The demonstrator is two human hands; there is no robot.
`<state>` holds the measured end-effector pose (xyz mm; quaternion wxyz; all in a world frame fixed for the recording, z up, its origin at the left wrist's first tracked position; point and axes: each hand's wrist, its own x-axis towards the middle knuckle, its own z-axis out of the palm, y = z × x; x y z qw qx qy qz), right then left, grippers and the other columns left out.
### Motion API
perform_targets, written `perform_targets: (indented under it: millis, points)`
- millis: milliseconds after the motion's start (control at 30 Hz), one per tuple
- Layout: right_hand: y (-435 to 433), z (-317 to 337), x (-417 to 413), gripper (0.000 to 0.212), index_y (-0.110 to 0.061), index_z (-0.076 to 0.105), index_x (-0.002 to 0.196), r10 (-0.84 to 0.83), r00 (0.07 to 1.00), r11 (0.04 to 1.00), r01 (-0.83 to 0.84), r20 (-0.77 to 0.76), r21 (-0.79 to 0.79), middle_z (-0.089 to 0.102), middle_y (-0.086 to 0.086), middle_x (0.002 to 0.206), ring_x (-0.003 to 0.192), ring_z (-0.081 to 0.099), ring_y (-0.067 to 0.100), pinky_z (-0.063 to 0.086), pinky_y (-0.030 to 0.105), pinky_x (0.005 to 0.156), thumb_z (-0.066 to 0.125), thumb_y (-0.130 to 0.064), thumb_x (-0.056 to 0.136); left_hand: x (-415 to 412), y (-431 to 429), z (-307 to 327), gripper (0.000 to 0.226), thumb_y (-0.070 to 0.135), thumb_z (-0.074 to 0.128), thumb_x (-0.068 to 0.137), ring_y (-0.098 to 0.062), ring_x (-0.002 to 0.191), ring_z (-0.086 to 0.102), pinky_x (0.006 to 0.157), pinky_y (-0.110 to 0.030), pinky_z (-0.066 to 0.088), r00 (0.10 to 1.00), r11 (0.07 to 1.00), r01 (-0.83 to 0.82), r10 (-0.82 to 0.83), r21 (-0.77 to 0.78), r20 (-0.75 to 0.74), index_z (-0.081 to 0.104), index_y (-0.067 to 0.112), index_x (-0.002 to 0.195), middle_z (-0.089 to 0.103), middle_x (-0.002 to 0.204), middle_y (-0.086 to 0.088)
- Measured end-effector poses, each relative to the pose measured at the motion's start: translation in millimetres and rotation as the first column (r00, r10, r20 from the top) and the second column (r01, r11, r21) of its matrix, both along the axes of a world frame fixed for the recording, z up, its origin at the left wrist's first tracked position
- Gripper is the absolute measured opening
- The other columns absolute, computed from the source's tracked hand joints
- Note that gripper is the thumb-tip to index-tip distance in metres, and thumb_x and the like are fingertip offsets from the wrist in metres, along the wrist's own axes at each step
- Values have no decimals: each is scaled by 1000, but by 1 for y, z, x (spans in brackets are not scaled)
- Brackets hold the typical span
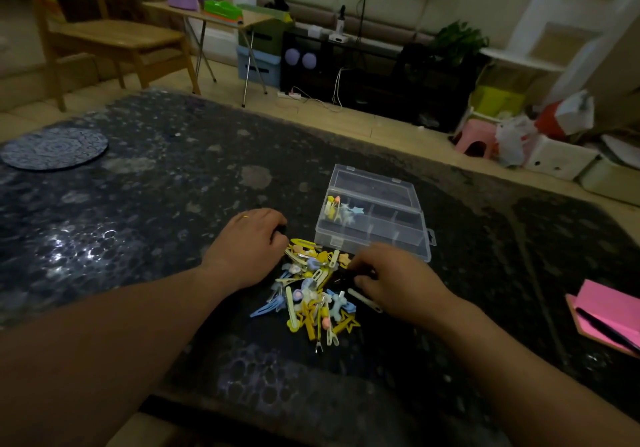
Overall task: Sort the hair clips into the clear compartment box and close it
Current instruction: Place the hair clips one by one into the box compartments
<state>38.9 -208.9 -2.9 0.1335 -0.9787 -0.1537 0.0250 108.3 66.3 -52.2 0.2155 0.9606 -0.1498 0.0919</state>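
A dark patterned table (156, 187) carries a round mat (55, 149) at ten o'clock. The clear compartment box (377, 235) sits just past centre, lid tilted back, a few clips (337, 209) in its left compartments. The pile of hair clips (311, 294) lies at its six o'clock. The left hand (249, 246) curls at the pile's ten o'clock, the right hand (391, 280) at three o'clock — whether either grips a clip I cannot tell.
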Motion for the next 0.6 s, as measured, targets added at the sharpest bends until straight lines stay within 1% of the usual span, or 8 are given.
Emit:
perform_targets:
  millis: [67,133,200,233,333,467,533,600]
  points:
    - [-3,1,-1,16,-36,64,117,-40,999,999,40,18,18,62,-15,112,99,61,5,58,32,86,66,-35,101,0,0,0,40,31,43,97,-16,122,57,111,-37,40,1000,1000,-3,3,0,-1,64,21,130,64,132,3]
    - [-5,8,-1,7,-35,61,107,-76,996,997,75,49,21,61,-13,102,90,60,5,59,34,82,65,-33,102,0,0,0,42,33,42,96,-16,121,57,111,-37,40,1000,1000,-7,7,3,-3,64,21,130,65,132,3]
    - [-6,18,-2,5,-35,60,100,-88,996,996,88,-6,1,63,-11,94,86,61,5,60,35,81,65,-35,102,0,0,0,43,34,40,95,-16,121,57,110,-37,41,1000,1000,-5,5,-3,-4,64,21,129,65,131,3]
    - [-7,22,-4,7,-35,61,98,-84,994,996,83,-74,-25,64,-11,93,85,62,5,60,33,80,67,-39,101,0,0,0,44,35,39,95,-15,121,57,111,-37,41,1000,1000,-5,5,-6,-5,64,21,129,65,131,3]
    - [-6,26,-11,18,-36,63,101,-44,968,989,7,-248,-145,65,-12,96,88,62,3,56,28,79,73,-49,95,0,0,0,42,34,41,96,-15,121,57,111,-37,40,1000,1000,-8,8,-7,-8,63,22,130,64,132,3]
    - [-5,24,-14,14,-33,66,103,-2,969,987,-38,-248,-155,65,-13,94,85,62,2,54,26,74,76,-38,94,0,0,0,40,31,43,97,-16,121,56,111,-35,38,1000,1000,-6,6,-6,-1,63,21,131,64,132,3]
    - [-4,28,-13,11,-32,68,106,10,961,980,-63,-275,-187,66,-12,95,86,63,3,58,29,78,73,-34,96,0,-1,0,39,31,44,98,-16,122,56,111,-35,37,1000,1000,-9,9,-4,1,63,21,131,64,132,3]
    - [-6,35,-13,8,-32,69,106,23,951,983,-77,-310,-164,67,-11,97,87,65,5,59,30,82,70,-33,98,0,-1,0,39,31,44,98,-15,122,55,112,-35,37,1000,1000,-11,11,-6,3,62,21,131,63,133,3]
